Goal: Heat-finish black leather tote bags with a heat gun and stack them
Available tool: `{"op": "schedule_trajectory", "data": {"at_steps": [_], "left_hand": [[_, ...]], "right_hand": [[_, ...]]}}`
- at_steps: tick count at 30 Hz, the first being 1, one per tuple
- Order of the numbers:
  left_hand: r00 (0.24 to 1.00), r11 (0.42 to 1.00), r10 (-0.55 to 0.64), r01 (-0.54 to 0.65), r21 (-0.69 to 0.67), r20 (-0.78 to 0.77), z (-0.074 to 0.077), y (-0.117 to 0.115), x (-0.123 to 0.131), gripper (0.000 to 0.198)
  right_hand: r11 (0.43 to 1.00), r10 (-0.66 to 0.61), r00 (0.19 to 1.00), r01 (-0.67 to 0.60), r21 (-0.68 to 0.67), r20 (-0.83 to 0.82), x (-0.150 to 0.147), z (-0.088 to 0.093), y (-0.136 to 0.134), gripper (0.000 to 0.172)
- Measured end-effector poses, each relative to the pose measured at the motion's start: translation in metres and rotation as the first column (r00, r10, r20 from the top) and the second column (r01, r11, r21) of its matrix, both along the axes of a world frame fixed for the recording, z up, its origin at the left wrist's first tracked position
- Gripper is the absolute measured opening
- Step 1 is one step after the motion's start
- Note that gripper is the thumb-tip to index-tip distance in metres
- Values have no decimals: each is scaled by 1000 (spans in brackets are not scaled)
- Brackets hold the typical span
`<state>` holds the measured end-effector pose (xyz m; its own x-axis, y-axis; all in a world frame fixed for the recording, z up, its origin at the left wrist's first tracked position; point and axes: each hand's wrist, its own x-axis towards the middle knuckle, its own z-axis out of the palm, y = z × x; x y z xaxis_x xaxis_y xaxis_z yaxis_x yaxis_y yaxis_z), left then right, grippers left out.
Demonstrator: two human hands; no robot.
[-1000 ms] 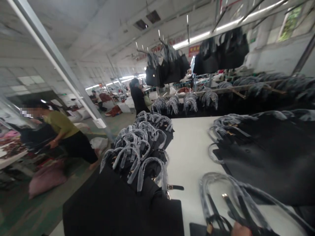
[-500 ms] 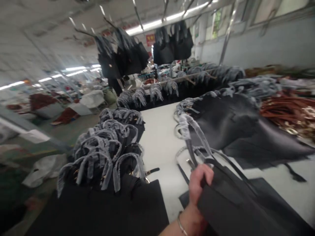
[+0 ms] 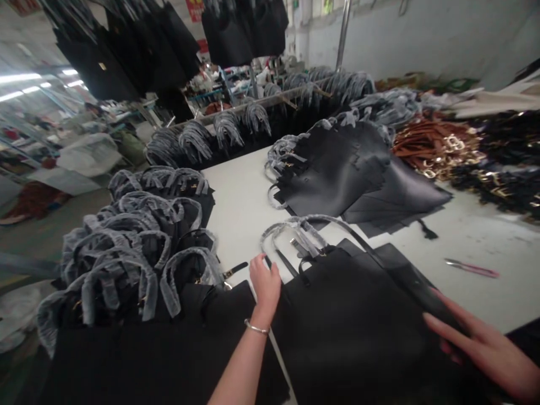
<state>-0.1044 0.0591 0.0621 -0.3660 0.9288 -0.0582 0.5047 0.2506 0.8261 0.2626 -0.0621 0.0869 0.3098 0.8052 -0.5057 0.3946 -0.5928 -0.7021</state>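
Observation:
A black handbag (image 3: 358,315) lies flat on the white table in front of me, its handles (image 3: 310,233) wrapped in clear plastic and pointing away. My left hand (image 3: 265,284), with a bracelet at the wrist, is closed at the bag's upper left corner, beside the foot of a handle. On the other side, my right hand (image 3: 476,337) grips the bag's right edge between thumb and fingers, where a long dark strap (image 3: 375,253) also runs. Left of my left hand lies a pile of similar black bags (image 3: 160,349) with plastic-wrapped handles (image 3: 122,253).
Flat black bag pieces (image 3: 337,169) are stacked farther back on the white table (image 3: 240,202). Red-handled snips (image 3: 472,268) lie at the right. Behind them are brown straps with gold buckles (image 3: 434,140) and dark buckled straps (image 3: 502,163). Black bags (image 3: 122,50) hang overhead.
The bag has been laid flatter and its handles have dropped. My left hand has moved left to its corner. My right hand has come into view, and the camera has tilted down and right.

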Motion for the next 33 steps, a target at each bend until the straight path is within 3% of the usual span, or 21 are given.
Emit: {"op": "schedule_trajectory", "data": {"at_steps": [2,4,6,9,11,18,26,29,33], "left_hand": [[960,963,-208,234,134,-188,-10,-28,21,17],[832,851,-477,518,90,-283,-27,-60,46,19],[727,783,-571,622,15,-382,-48,-90,66,26],[624,736,-597,676,-36,-505,-72,-116,77,44],[569,699,-621,713,-52,-539,-79,-121,75,45],[505,676,-627,732,-91,-593,-74,-117,69,46],[519,667,-638,741,-71,-569,-74,-118,67,47],[517,654,-647,754,-60,-560,-73,-116,67,47],[509,646,-642,762,-48,-574,-76,-118,66,47]], "right_hand": [[994,96,993,-99,-44,-64,-23,-4,6,80],[975,205,973,-213,-66,-104,-45,-10,11,79],[948,294,944,-308,-83,-148,-62,-17,17,77],[922,341,914,-370,-110,-218,-77,-29,30,75],[920,329,909,-370,-130,-258,-82,-34,39,75],[928,279,893,-346,-141,-352,-101,-34,65,70],[921,245,909,-327,-213,-336,-92,-27,52,76],[925,297,914,-347,-154,-276,-105,-30,58,75],[936,352,934,-352,19,-57,-127,-26,67,71]]}}
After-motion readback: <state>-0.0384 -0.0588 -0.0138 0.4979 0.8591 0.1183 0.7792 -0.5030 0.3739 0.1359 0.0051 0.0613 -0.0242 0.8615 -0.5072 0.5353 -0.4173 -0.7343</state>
